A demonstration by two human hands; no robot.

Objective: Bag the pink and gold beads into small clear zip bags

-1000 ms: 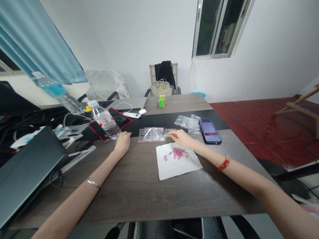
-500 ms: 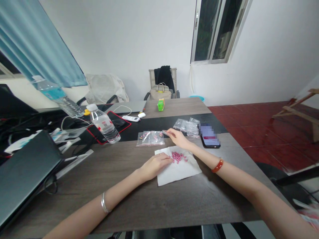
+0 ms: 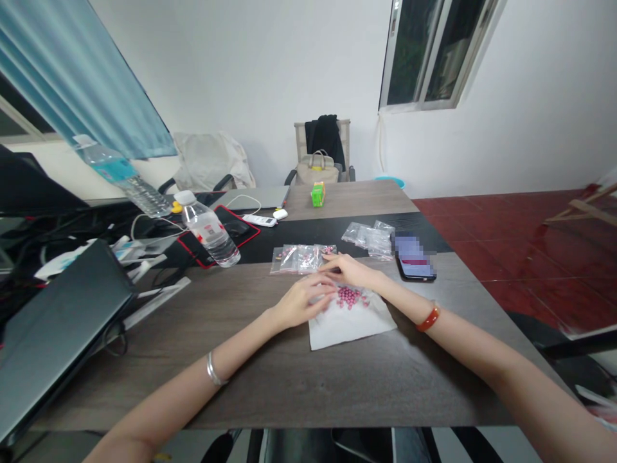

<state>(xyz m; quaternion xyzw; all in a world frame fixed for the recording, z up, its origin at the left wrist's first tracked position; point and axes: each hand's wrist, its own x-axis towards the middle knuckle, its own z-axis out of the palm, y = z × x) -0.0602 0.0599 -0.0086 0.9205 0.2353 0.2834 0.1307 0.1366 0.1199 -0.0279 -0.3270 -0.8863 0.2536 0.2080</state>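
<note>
My left hand (image 3: 304,299) hovers over the left part of a white paper sheet (image 3: 332,333), its thumb and fingers apart and nothing visible between them. Pink round beads (image 3: 349,296) lie in a cluster on that sheet, right of my left fingertips. Just beyond, my right hand (image 3: 353,271) reaches across the sheet's far edge, its fingertips closed at the right end of a row of small clear plastic bags (image 3: 297,258). Small coloured pieces show inside these bags. The fingertips of both hands nearly meet and partly hide each other's surroundings.
More clear bags (image 3: 371,238) lie beside a phone (image 3: 415,258) on the right. Left stand a tilted-looking water bottle (image 3: 208,231), a mouse pad (image 3: 250,239) and a dark laptop (image 3: 62,334). A green toy-like box (image 3: 317,195) sits farther back.
My left hand has lifted from beside the beads and moved forward, toward my right fingertips. The bag row now extends farther right, under my right fingers. The view has shifted slightly.
</note>
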